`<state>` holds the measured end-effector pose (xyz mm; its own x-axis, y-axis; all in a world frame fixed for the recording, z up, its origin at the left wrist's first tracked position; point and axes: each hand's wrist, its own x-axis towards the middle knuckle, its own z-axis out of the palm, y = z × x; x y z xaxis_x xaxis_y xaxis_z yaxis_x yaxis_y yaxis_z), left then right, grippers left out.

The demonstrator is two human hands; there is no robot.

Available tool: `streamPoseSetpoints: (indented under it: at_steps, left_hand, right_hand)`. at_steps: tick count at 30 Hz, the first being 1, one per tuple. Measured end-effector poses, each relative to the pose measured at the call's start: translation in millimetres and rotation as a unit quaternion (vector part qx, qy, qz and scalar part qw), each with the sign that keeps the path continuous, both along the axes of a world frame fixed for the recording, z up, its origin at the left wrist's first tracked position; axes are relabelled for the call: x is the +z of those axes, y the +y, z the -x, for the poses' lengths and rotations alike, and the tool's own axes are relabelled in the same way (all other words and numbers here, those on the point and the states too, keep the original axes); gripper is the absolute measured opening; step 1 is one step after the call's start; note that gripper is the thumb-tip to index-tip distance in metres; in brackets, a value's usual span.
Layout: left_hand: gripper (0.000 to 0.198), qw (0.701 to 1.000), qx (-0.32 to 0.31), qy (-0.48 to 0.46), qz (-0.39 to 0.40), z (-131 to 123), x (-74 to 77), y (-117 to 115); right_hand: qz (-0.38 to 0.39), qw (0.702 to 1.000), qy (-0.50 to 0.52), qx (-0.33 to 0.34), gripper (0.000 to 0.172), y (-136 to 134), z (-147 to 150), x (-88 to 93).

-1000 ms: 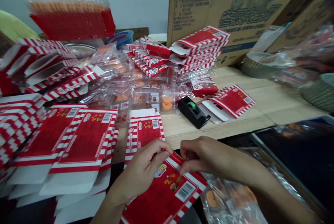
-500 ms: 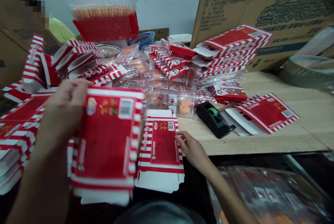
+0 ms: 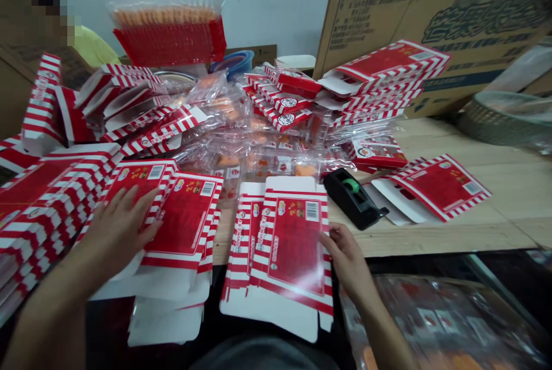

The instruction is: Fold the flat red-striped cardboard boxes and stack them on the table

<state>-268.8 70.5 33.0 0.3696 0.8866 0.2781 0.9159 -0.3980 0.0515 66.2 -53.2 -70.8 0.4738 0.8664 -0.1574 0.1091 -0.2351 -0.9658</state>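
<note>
My left hand (image 3: 118, 227) lies flat on a stack of red-and-white striped cardboard box blanks (image 3: 183, 215), fingers spread and holding nothing. To its right is a second pile of the same flat blanks (image 3: 295, 243), with the top sheet askew over the one beneath. My right hand (image 3: 347, 258) grips that top blank by its right edge, thumb on the printed face. A taller heap of striped blanks (image 3: 47, 203) rises left of my left hand. Barcodes and small food pictures are printed on the red panels.
Clear bags of orange pieces (image 3: 228, 160) and folded boxes (image 3: 284, 100) crowd the wooden table (image 3: 487, 186). A black tape dispenser (image 3: 351, 197) stands near its edge. Cardboard cartons (image 3: 431, 14) stand behind, a woven basket (image 3: 500, 120) at right, and a plastic-covered tray (image 3: 448, 324) below right.
The blank in my left hand now lies on the middle pile, with my right hand at its edge. My left hand has dropped onto the left stack. The view is nearly unchanged.
</note>
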Motion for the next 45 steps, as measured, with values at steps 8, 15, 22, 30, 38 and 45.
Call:
streamPoseSetpoints:
  at_steps: [8, 15, 22, 30, 38, 45]
  left_hand:
    - [0.023, 0.955, -0.199, -0.185, 0.119, -147.4, -13.5, -56.4]
    - [0.046, 0.932, -0.087, -0.112, 0.334, -152.9, -7.9, -47.4]
    - [0.041, 0.906, -0.109, -0.134, 0.387, -145.0, 3.5, -53.4]
    - [0.038, 0.892, -0.225, -0.189, 0.344, -147.0, 8.7, -62.3]
    - [0.07, 0.773, -0.108, -0.516, 0.352, -139.2, -37.4, -95.9]
    - [0.062, 0.716, -0.08, -0.515, 0.464, -128.9, -53.6, -110.6]
  right_hand:
    - [-0.02, 0.988, 0.126, 0.087, 0.037, -43.5, 24.9, 31.3]
    - [0.024, 0.969, -0.046, 0.24, 0.065, -64.2, 50.1, 24.4]
    - [0.086, 0.957, 0.13, 0.245, 0.061, -66.2, 60.4, 52.0]
    - [0.032, 0.9, 0.351, 0.255, 0.041, -52.8, 64.5, 60.1]
    - [0.025, 0.937, 0.347, 0.019, 0.036, -63.2, 41.7, 49.9]
    - [-0.042, 0.99, 0.089, -0.099, 0.07, -64.4, 40.8, 34.1]
